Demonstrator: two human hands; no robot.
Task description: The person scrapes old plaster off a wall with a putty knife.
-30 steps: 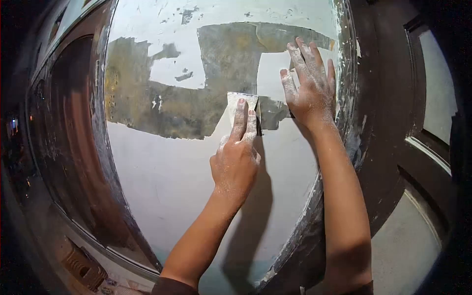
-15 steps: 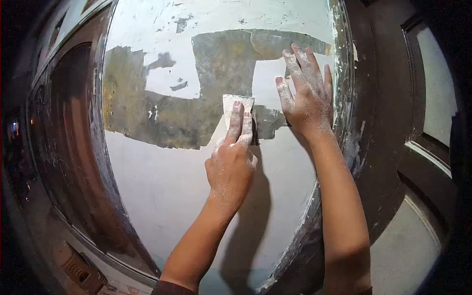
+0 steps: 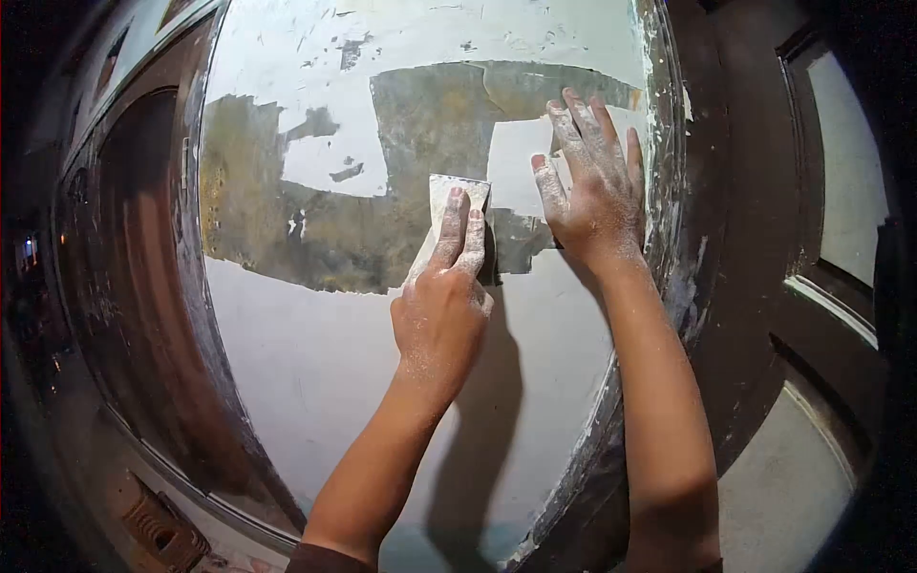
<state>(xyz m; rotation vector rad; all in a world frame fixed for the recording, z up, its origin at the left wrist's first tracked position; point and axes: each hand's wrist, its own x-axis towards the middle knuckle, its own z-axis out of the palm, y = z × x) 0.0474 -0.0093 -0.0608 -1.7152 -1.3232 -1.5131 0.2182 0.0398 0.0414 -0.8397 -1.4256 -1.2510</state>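
Note:
My left hand grips a flat scraper coated in white, with two fingers stretched along its blade and the blade's wide edge pointing up. The blade lies at the wall, over a bare grey-green patch between white areas. Farther right, my right hand rests on the wall with its fingers spread, over a white square and the edge of the patch, holding nothing. White powder covers the fingers of both hands.
A dark door with pale panels stands at the right, beyond a paint-flecked frame. On the left is a brown wooden door. A brown slotted object sits low at the left.
My left hand and the scraper have shifted slightly up and to the left on the wall. My right hand stays in almost the same place.

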